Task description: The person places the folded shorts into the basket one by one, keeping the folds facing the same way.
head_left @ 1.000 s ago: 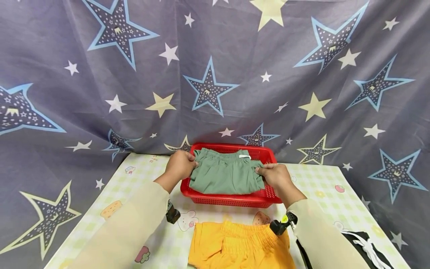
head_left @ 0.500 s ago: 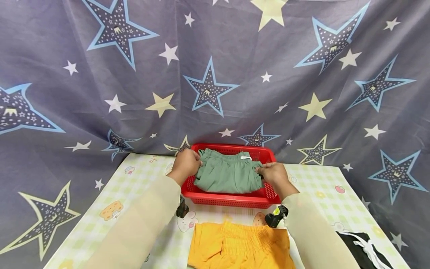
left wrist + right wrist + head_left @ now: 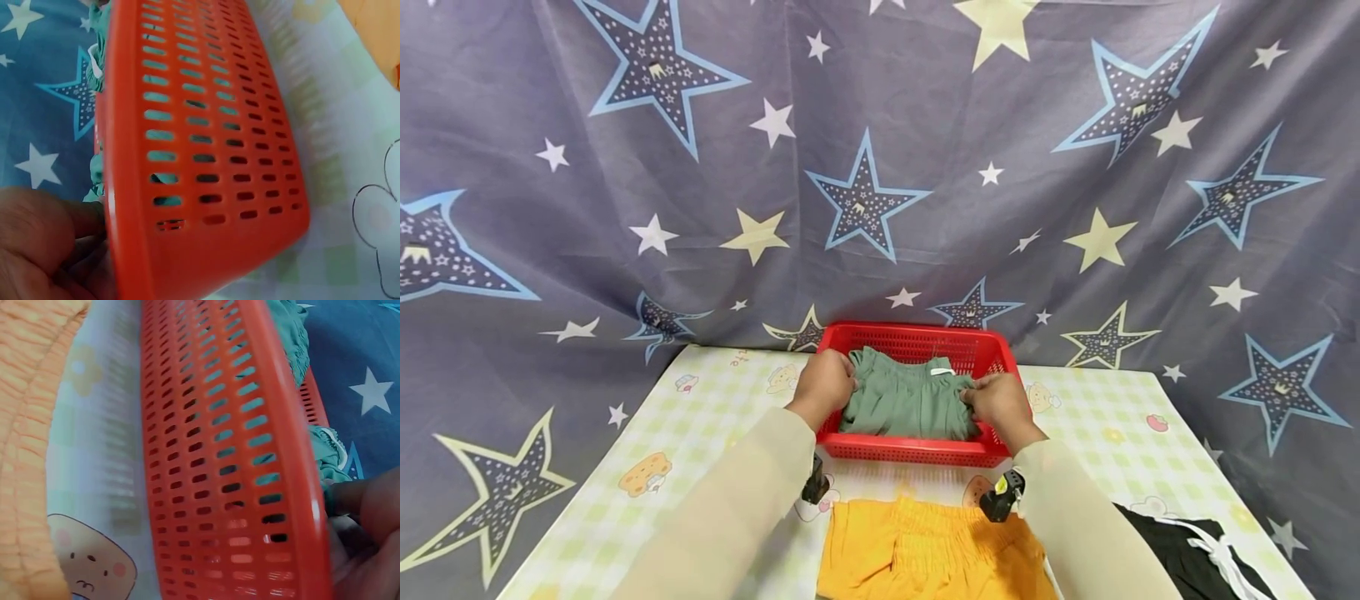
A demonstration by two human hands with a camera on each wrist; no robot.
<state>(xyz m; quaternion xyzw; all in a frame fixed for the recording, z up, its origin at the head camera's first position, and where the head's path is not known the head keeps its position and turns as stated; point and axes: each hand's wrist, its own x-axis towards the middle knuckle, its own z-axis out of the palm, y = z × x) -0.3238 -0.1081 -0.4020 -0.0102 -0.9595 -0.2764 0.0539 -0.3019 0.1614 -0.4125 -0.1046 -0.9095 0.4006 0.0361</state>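
Green shorts [image 3: 910, 400] with a gathered waistband and a small white tag lie folded down inside a red slotted plastic basket [image 3: 917, 452]. My left hand [image 3: 824, 385] pinches the left edge of the shorts at the basket's left side. On the opposite side my right hand [image 3: 1002, 406] pinches their right edge. Both wrist views look at the basket's front wall, with green cloth showing through its slots. In the left wrist view the left hand [image 3: 50, 244] is partly behind the rim; in the right wrist view the right hand [image 3: 369, 531] is too.
Yellow shorts [image 3: 925, 554] lie on the table in front of the basket. Black shorts [image 3: 1198, 542] with a white drawstring lie at the front right, partly behind the right sleeve. A star-patterned grey curtain [image 3: 715, 275] hangs behind the checked tablecloth [image 3: 1105, 425].
Both hands have lowered the green shorts deeper into the basket and come closer together. The left hand has moved right and down, the right hand slightly left and down.
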